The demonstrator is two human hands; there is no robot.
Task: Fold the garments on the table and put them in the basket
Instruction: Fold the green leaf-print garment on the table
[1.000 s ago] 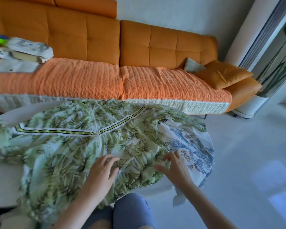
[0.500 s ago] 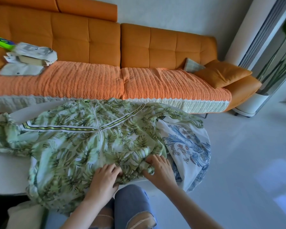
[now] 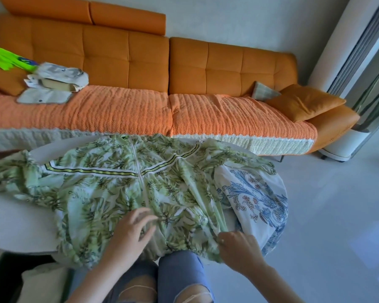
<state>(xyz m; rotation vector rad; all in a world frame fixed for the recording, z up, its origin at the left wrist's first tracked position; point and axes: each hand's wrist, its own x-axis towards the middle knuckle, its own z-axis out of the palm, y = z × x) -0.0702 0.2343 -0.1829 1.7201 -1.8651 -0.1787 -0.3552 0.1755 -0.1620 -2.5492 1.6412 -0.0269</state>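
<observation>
Our left hand (image 3: 129, 235) rests with fingers loose on the green leaf-print garment (image 3: 109, 189) spread across the table (image 3: 13, 226), while our right hand (image 3: 239, 248) pinches its hem at the near edge, beside the blue-patterned garment (image 3: 256, 197).

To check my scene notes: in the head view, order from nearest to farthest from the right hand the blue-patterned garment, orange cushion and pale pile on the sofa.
1. Blue-patterned garment, just beyond the right hand, on the right of the table.
2. Orange cushion, at the right end of the sofa.
3. Pale pile, at its left end.
</observation>
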